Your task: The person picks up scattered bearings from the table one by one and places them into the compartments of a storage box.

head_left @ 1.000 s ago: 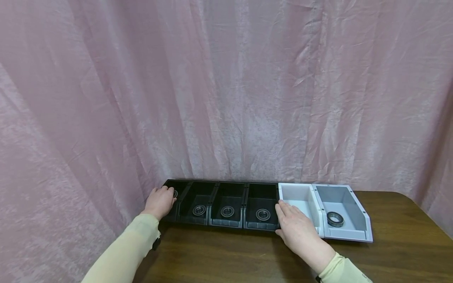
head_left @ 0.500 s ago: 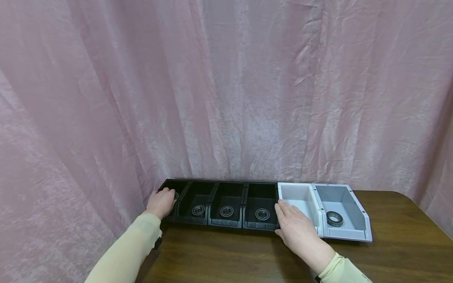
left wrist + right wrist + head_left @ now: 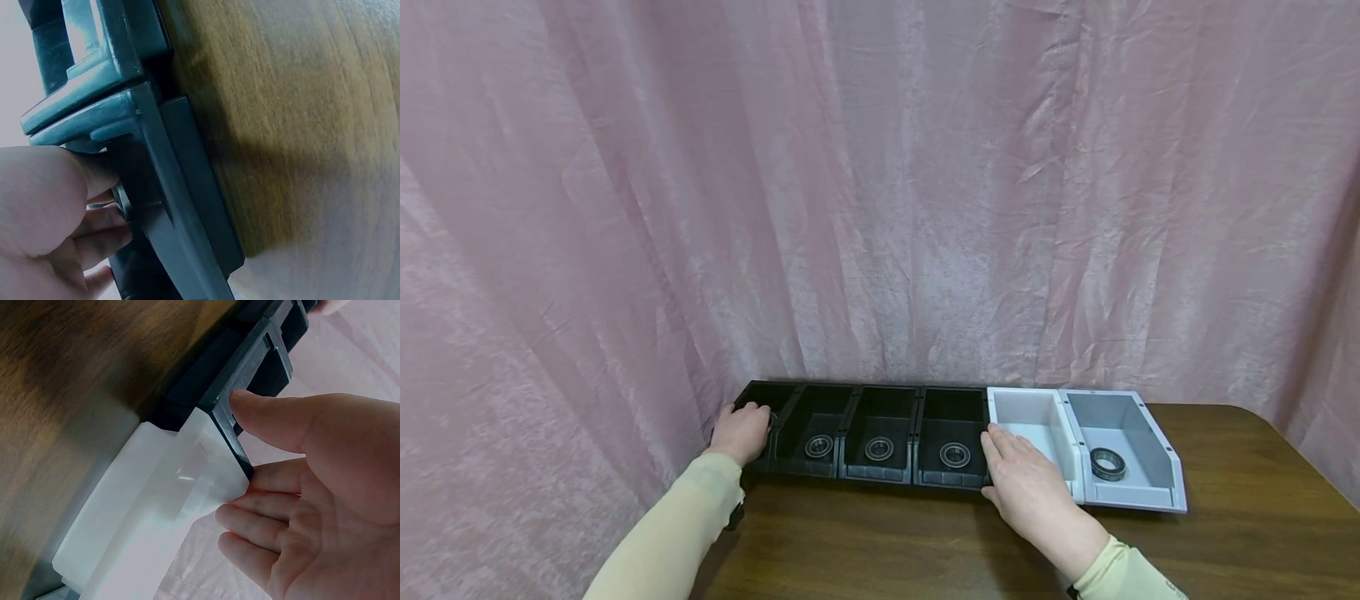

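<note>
My left hand [image 3: 739,433] reaches into the leftmost black bin [image 3: 769,392]. In the left wrist view its thumb and fingers pinch a ball bearing [image 3: 122,201], only part of which shows. My right hand [image 3: 1026,475] rests on the wall where the last black bin [image 3: 951,408] meets the white bin [image 3: 1028,405]. Its thumb touches the black bin's front edge in the right wrist view, and the fingers lie fairly straight against the bins' corner. Bearings sit in the other black bins: one [image 3: 818,456], another [image 3: 879,458] and a third [image 3: 955,464].
At the right end, a grey bin [image 3: 1101,408] holds a darker bearing [image 3: 1108,477]. All the bins stand side by side on a wooden table [image 3: 880,542]. A pink curtain [image 3: 880,208] hangs close behind them and along the left side.
The bearing at my left fingers appears slightly lower and more covered by the hand. The bins shift a few pixels left in the head view. My right hand keeps its place on the bins.
</note>
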Demonstrator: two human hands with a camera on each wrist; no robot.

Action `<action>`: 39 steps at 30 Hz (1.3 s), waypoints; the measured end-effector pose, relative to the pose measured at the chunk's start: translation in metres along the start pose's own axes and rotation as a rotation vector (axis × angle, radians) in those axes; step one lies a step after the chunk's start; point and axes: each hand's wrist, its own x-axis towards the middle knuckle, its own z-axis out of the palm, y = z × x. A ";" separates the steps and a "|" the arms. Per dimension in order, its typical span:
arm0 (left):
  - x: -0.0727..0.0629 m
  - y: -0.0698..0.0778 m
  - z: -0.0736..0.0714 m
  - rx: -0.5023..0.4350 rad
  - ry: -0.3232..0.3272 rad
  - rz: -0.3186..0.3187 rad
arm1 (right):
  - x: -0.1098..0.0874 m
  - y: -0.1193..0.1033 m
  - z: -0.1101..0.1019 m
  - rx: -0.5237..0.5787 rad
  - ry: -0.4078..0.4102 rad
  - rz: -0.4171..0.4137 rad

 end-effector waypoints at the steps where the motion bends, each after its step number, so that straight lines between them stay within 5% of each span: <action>1: -0.001 0.001 0.000 0.003 0.003 0.004 | 0.000 0.000 0.000 0.000 -0.003 0.001; 19: -0.004 0.001 0.001 -0.016 -0.086 -0.013 | 0.001 0.000 0.000 -0.016 0.021 -0.012; 39: -0.003 0.001 0.006 -0.012 -0.103 -0.005 | 0.001 -0.001 0.001 -0.035 0.032 -0.022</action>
